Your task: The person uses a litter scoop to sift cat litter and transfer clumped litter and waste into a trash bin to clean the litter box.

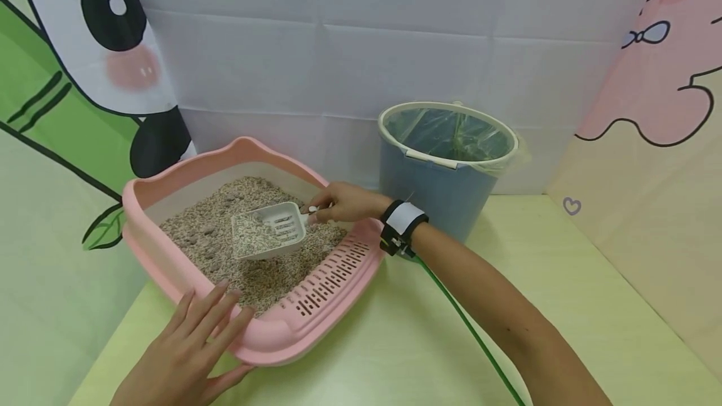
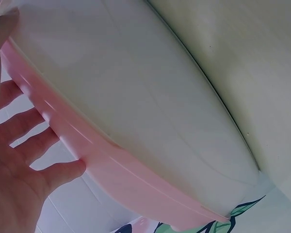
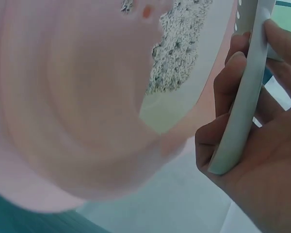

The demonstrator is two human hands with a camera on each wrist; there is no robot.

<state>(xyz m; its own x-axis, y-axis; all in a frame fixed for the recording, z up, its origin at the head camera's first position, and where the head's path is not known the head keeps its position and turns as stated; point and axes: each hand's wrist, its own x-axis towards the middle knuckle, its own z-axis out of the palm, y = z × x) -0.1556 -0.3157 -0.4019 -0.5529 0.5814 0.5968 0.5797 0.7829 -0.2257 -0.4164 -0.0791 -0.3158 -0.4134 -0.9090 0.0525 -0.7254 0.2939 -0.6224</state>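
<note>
A pink-rimmed litter box [image 1: 316, 324] holds grainy tan litter [image 1: 217, 221] with darker clumps. Over the litter, my right hand [image 1: 344, 201] grips the handle of a pale slotted litter scoop [image 1: 276, 224]. Litter lies in the scoop's pan, and some slots show. In the right wrist view, the fingers curl round the scoop handle [image 3: 237, 121]. My left hand [image 1: 180, 349] holds the box's near left rim, fingers over the top and thumb low on the outside. The left wrist view shows the thumb against the white outer wall [image 2: 111, 82] and fingertips on the pink rim [image 2: 106, 165].
A blue bin [image 1: 434, 187] with a white ring and a clear liner bag [image 1: 479, 136] stands right behind the box. The pale table [image 1: 564, 268] meets a cloth backdrop [image 1: 338, 67]. A green cord [image 1: 474, 331] runs from the right wrist strap [image 1: 403, 221].
</note>
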